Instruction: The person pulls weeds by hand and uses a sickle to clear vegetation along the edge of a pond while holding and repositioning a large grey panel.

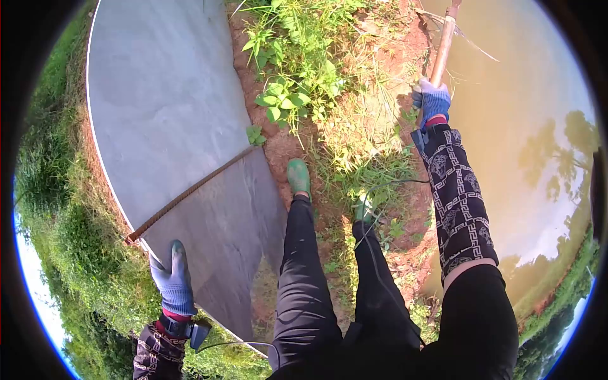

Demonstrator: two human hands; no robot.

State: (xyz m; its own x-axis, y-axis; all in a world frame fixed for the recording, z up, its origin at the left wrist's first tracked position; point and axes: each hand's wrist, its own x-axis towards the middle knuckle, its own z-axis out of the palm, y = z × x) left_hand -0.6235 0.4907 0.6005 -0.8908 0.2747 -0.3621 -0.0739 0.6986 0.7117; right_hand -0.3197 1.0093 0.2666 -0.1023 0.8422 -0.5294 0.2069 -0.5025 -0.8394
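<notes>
The fingers of the right hand [434, 101], in a knit glove, are wrapped closed around the wooden handle [443, 54] near its lower end — a grip that probably keeps the tool steady and out from the legs. Its far end runs up to the picture's edge, so its head cannot be made out.

The left hand [172, 282], also gloved, is at the rim of the smooth grey sheet [164, 114], one dark-tipped digit laid over its face, seemingly to steady that edge. The other fingers are partly hidden; how far they close, I cannot tell.

A rusty ribbed bar [190, 193] lies across the sheet, perhaps as a weight — its outer end just above the left hand. Green shoes [297, 176] stand on the bank, between sheet and muddy water [506, 158].
</notes>
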